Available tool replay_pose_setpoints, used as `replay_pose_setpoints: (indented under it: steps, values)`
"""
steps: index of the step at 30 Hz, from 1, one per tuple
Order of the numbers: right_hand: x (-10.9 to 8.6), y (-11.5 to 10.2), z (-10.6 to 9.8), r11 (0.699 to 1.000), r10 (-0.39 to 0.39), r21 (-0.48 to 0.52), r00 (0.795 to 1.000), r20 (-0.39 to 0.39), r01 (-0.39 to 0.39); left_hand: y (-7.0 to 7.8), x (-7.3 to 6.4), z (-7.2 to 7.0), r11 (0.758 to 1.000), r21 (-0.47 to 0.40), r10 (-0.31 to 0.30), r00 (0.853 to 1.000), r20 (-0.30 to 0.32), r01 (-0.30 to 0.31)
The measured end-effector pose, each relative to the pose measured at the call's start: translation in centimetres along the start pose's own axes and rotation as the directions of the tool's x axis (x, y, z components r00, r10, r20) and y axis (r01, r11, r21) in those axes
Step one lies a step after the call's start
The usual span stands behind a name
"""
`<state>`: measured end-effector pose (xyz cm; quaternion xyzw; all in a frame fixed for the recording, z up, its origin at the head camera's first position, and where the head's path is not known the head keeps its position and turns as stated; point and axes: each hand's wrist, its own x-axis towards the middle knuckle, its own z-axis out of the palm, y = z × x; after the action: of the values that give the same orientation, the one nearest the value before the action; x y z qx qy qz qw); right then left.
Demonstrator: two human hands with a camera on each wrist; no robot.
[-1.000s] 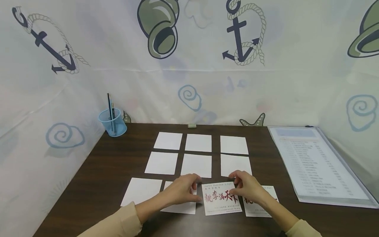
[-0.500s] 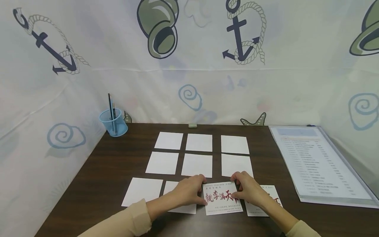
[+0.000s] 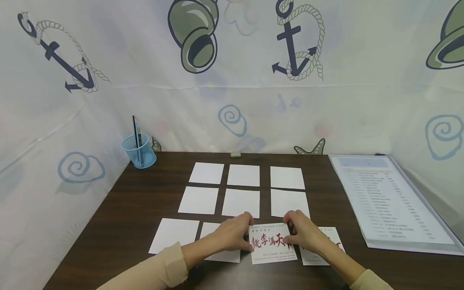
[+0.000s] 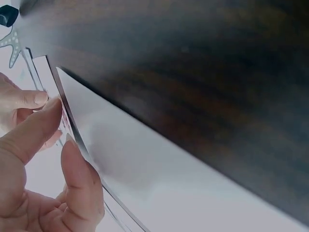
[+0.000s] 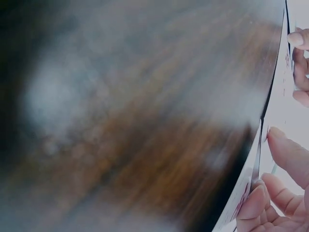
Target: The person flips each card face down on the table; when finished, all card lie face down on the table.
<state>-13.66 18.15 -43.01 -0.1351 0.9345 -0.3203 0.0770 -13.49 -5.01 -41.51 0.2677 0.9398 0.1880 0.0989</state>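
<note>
A white square greeting card (image 3: 272, 251) with red Chinese characters and "Happy Teacher's Day" lettering lies in the front row of cards. My left hand (image 3: 232, 234) holds its left side, the index finger at the top left corner and the thumb lower on the edge. At the right side, my right hand (image 3: 306, 231) pinches the card with thumb and index finger. Under the right hand and wrist, a second printed card (image 3: 314, 258) is partly hidden. Left of them, a blank white card (image 3: 226, 256) lies partly beneath the left hand, large in the left wrist view.
Several blank white cards (image 3: 241, 202) lie in rows on the dark wooden table (image 3: 123, 225). A blue pen cup (image 3: 143, 155) with pens stands at the back left. A printed sheet in a clear folder (image 3: 384, 201) lies at right. Behind hangs a patterned curtain (image 3: 145, 52).
My left hand has moved right from beside the printed card to its left edge. The right hand stays at the card's right side; the card lies nearly where it was.
</note>
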Motion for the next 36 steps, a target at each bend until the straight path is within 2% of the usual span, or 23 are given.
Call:
replay_pose_setpoints:
  steps: [11, 15, 18, 21, 26, 28, 30, 32, 33, 35, 36]
  values:
    - [-0.1, 0.3, -0.2, 0.999, -0.038, 0.027, 0.999, -0.010, 0.038, 0.1, 0.2, 0.4, 1.000, -0.025, 0.009, 1.000, -0.017, -0.009]
    - [-0.3, 0.3, -0.4, 0.996, -0.060, 0.064, 0.998, -0.020, 0.061, -0.1, 0.3, 0.4, 0.997, -0.075, 0.016, 1.000, -0.022, -0.018]
    - [-0.2, 0.5, -0.6, 0.987, -0.039, 0.157, 0.999, -0.025, 0.043, -0.6, 0.5, 0.0, 0.987, -0.154, 0.030, 0.999, -0.035, -0.035]
    - [0.0, 0.7, -0.9, 0.951, -0.003, 0.309, 1.000, -0.014, 0.007, -1.1, 0.9, -0.6, 0.965, -0.254, 0.054, 0.997, -0.060, -0.068]
    - [0.2, 0.9, -1.1, 0.854, -0.001, 0.520, 0.999, 0.038, -0.019, -2.0, 1.4, -1.5, 0.916, -0.394, 0.044, 0.995, -0.092, -0.076]
    - [0.2, 0.9, -1.1, 0.826, -0.001, 0.564, 0.999, 0.047, -0.026, -2.2, 1.5, -1.6, 0.885, -0.461, 0.014, 0.995, -0.096, -0.057]
    - [0.3, 0.9, -1.1, 0.801, 0.010, 0.598, 0.999, 0.049, -0.037, -2.4, 1.6, -1.6, 0.821, -0.571, -0.020, 0.997, -0.078, -0.028]
    - [0.4, 0.9, -1.1, 0.782, 0.029, 0.620, 0.998, 0.052, -0.055, -2.5, 1.7, -1.5, 0.729, -0.684, -0.055, 0.998, -0.044, 0.010]
    - [0.4, 0.9, -1.1, 0.768, 0.045, 0.636, 0.997, 0.055, -0.070, -2.5, 1.7, -1.5, 0.671, -0.740, -0.074, 0.997, -0.024, 0.032]
    - [0.5, 0.9, -1.0, 0.730, 0.072, 0.676, 0.995, 0.070, -0.100, -2.5, 1.7, -1.6, 0.557, -0.827, -0.105, 0.994, 0.017, 0.073]
    - [0.5, 0.9, -1.0, 0.709, 0.084, 0.695, 0.993, 0.080, -0.116, -2.5, 1.7, -1.6, 0.517, -0.852, -0.119, 0.992, 0.030, 0.088]
